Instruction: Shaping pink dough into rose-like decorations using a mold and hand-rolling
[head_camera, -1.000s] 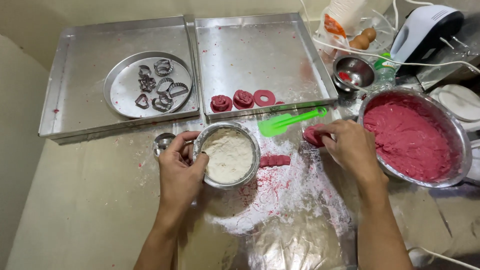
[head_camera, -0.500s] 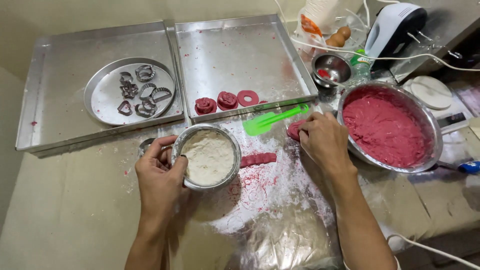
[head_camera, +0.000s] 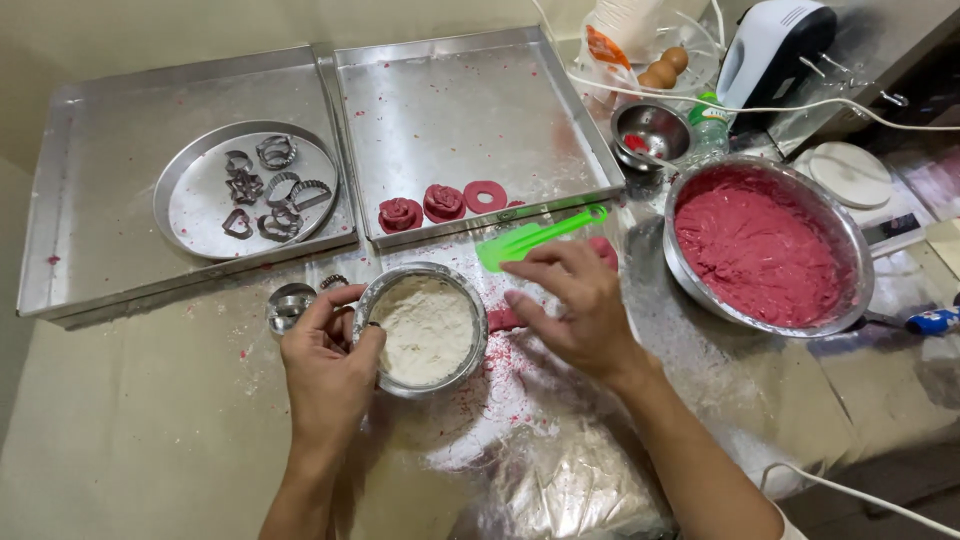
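The small bowl of flour (head_camera: 424, 328) sits on the table (head_camera: 130, 440) with the left hand (head_camera: 328, 370) curled around its rim, the right hand (head_camera: 572, 305) hovers open and empty beside it, and farther back the big bowl of pink dough (head_camera: 765, 245) waits.

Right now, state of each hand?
Left hand: closed on the rim of the flour bowl.
Right hand: open, holding nothing, fingers spread over the pink dough piece on the table.
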